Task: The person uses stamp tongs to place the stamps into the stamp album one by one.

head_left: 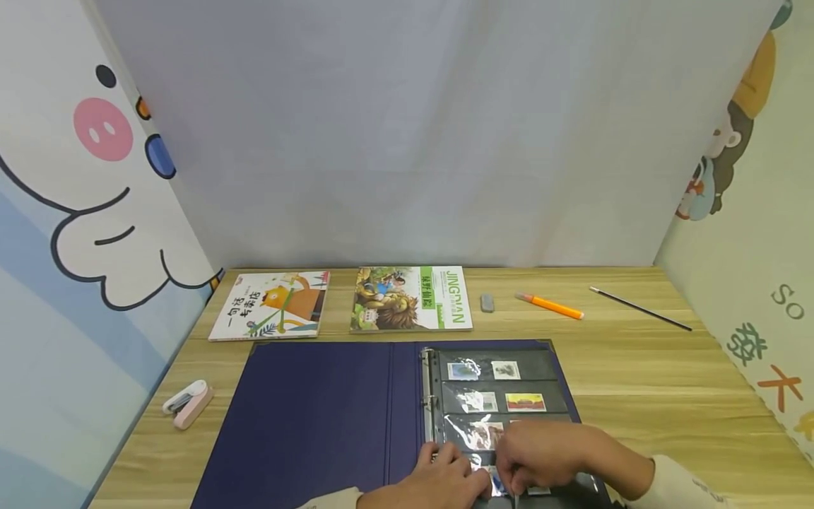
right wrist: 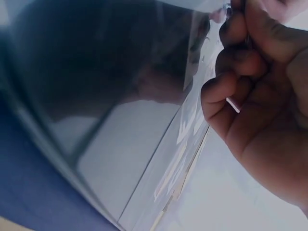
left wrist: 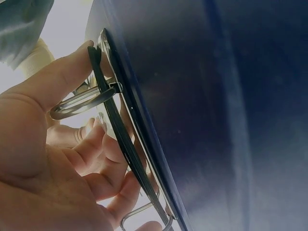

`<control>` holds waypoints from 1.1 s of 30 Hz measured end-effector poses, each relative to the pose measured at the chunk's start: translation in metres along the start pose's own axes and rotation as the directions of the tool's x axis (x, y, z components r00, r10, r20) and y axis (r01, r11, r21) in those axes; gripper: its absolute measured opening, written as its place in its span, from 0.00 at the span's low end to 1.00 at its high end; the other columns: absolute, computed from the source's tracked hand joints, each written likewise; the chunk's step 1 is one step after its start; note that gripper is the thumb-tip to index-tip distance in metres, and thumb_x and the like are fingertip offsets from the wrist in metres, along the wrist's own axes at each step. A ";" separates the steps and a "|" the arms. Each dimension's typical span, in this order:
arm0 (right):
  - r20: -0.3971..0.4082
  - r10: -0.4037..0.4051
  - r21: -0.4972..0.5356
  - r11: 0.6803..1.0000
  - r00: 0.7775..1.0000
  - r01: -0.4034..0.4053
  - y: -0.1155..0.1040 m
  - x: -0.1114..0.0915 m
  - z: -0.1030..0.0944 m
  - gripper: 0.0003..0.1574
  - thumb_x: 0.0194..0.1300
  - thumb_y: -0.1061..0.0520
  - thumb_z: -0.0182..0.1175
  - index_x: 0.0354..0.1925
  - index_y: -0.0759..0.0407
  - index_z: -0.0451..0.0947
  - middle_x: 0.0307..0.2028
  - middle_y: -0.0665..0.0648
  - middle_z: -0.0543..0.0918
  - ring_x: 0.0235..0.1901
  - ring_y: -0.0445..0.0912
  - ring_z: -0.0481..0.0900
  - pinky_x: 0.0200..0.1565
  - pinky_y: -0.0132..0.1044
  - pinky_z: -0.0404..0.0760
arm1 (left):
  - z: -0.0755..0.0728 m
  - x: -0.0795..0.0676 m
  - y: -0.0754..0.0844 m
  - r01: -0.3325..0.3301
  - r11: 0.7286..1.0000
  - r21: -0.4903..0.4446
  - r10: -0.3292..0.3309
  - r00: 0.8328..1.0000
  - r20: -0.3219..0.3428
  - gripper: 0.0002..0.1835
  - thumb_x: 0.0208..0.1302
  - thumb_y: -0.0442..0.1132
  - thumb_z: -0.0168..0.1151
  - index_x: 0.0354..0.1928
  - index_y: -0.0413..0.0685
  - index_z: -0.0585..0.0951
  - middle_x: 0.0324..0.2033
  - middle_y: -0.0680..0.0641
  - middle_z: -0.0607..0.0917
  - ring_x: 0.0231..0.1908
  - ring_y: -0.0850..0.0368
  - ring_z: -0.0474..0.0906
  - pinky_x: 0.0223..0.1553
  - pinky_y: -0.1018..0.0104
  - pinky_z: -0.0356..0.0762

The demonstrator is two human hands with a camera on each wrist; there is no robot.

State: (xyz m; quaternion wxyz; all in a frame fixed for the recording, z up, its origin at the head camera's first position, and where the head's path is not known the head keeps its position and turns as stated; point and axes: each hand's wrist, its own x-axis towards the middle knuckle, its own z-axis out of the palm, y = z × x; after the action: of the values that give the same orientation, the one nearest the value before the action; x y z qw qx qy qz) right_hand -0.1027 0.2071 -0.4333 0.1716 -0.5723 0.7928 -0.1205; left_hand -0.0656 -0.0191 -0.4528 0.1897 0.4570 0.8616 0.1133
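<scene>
A dark blue stamp album (head_left: 318, 410) lies spread on the table, its ring binding at the centre. Black pages with clear pocket strips hold several stamps (head_left: 526, 402). My left hand (head_left: 439, 481) rests on the lower part of the page beside the metal rings (left wrist: 84, 103), fingers relaxed. Next to it, my right hand (head_left: 540, 456) is bent over the lowest visible pocket row, pinching a thin silvery tool (head_left: 516, 501); its exact kind is mostly hidden by the fingers. A blue stamp (head_left: 497, 482) shows between the two hands.
Two picture books (head_left: 270, 305) (head_left: 412, 298) lie behind the album. To their right are a grey eraser (head_left: 487, 303), an orange marker (head_left: 550, 305) and a thin dark rod (head_left: 639, 308). A pink-and-white stapler (head_left: 189, 404) sits at the left.
</scene>
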 end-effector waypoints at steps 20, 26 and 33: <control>-0.216 0.486 0.243 0.867 0.847 -0.435 0.056 -0.076 -0.047 0.05 0.65 0.54 0.60 0.37 0.46 0.82 0.33 0.41 0.83 0.31 0.29 0.74 0.33 0.29 0.76 | -0.001 -0.005 -0.002 -0.065 0.998 -0.023 0.063 0.996 -0.066 0.16 0.67 0.63 0.48 0.49 0.67 0.74 0.41 0.63 0.76 0.45 0.66 0.62 0.49 0.58 0.60; -0.333 0.640 0.220 0.767 0.693 -0.603 0.082 -0.106 -0.045 0.05 0.65 0.57 0.59 0.38 0.51 0.82 0.32 0.45 0.85 0.30 0.29 0.74 0.32 0.30 0.75 | -0.001 -0.006 -0.003 -0.084 0.996 -0.036 0.081 0.994 -0.080 0.16 0.67 0.62 0.49 0.49 0.65 0.74 0.40 0.63 0.75 0.44 0.67 0.62 0.46 0.61 0.59; -0.391 0.692 0.148 0.698 0.607 -0.701 0.103 -0.130 -0.036 0.03 0.63 0.59 0.61 0.34 0.54 0.82 0.29 0.45 0.82 0.28 0.32 0.72 0.30 0.31 0.73 | 0.002 -0.008 -0.003 -0.089 0.996 -0.009 0.088 0.991 -0.104 0.16 0.69 0.62 0.46 0.48 0.66 0.75 0.37 0.64 0.73 0.41 0.68 0.59 0.43 0.64 0.57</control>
State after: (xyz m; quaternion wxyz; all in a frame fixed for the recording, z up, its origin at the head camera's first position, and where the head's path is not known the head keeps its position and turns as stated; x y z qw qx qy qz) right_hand -0.1690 0.3631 -0.4231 0.0252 -0.1809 0.9707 -0.1558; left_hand -0.0630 -0.0272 -0.4535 0.1429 0.4869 0.8484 0.1508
